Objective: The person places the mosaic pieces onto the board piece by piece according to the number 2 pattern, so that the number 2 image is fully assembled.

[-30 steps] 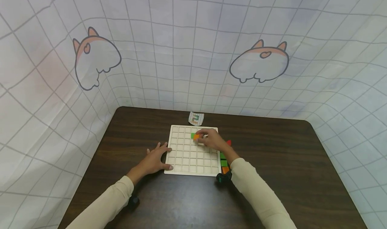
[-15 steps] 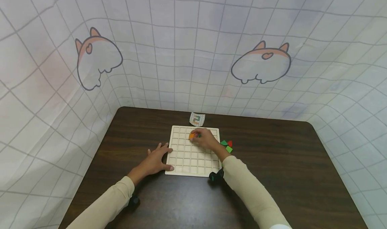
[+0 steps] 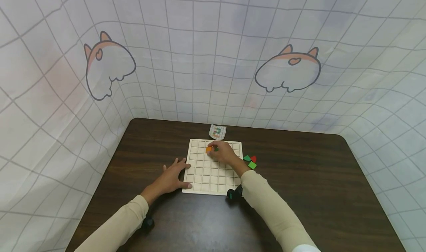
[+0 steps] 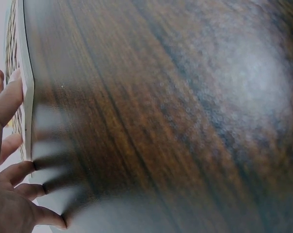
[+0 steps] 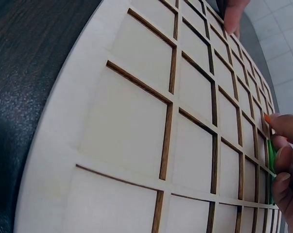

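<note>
A pale wooden board (image 3: 206, 178) with a square grid lies on the dark table. My right hand (image 3: 223, 153) is over its upper part, pinching an orange tile (image 3: 208, 149) by its right side, low at the grid. Under these fingers a green tile (image 5: 271, 155) shows in the right wrist view, partly hidden by the hand. My left hand (image 3: 171, 176) is spread at the board's left edge, thumb and fingertips touching the rim. In the left wrist view, some fingers of the left hand (image 4: 10, 194) reach down to the tabletop beside the board.
Just right of the board lie a dark green piece (image 3: 247, 158), a red piece (image 3: 254, 158) and a light green tile (image 3: 252, 165). Behind it rests a small paper card (image 3: 217, 132) with a coloured pattern. A white gridded curtain (image 3: 226, 59) hangs behind the table.
My right hand has moved left with the orange tile, over where the green tile showed. The loose pieces at the right have come into fuller view. My left hand stays put.
</note>
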Tool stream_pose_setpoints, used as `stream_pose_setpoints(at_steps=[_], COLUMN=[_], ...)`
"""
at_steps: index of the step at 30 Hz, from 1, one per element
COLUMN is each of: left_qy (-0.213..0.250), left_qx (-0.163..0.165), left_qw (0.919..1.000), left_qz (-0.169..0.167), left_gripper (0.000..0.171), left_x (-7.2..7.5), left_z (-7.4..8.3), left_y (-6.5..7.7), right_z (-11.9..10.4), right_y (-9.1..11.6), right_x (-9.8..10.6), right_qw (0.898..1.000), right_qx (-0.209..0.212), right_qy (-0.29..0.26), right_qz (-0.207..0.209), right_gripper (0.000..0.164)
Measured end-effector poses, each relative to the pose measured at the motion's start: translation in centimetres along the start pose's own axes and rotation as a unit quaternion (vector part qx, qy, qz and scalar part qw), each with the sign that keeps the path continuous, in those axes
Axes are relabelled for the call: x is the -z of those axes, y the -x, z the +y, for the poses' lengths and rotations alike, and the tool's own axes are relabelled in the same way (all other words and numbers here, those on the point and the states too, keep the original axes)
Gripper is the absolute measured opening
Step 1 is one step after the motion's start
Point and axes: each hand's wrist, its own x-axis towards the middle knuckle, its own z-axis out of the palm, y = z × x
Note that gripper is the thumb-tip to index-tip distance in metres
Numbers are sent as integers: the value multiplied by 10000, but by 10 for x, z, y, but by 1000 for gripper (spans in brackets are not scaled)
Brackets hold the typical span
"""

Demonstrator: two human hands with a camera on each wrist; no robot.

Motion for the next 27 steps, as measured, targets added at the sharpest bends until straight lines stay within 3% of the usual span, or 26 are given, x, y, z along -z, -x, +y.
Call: stream_pose_setpoints(at_steps=[9,27], left_qy=[19,78], left_qx=[-199,-137], left_qw=[9997,9998], left_qz=[116,115], left_gripper=[79,79], left_x=[1,0], left_z=[0,1], left_y=[4,3], right_z=[-3,1], right_y=[2,-1], right_x=[1,-1], right_qw=[9998,9995], right_qx=[-21,-77], right_qy=[175,291], right_qz=[-78,-77], right_gripper=[29,28])
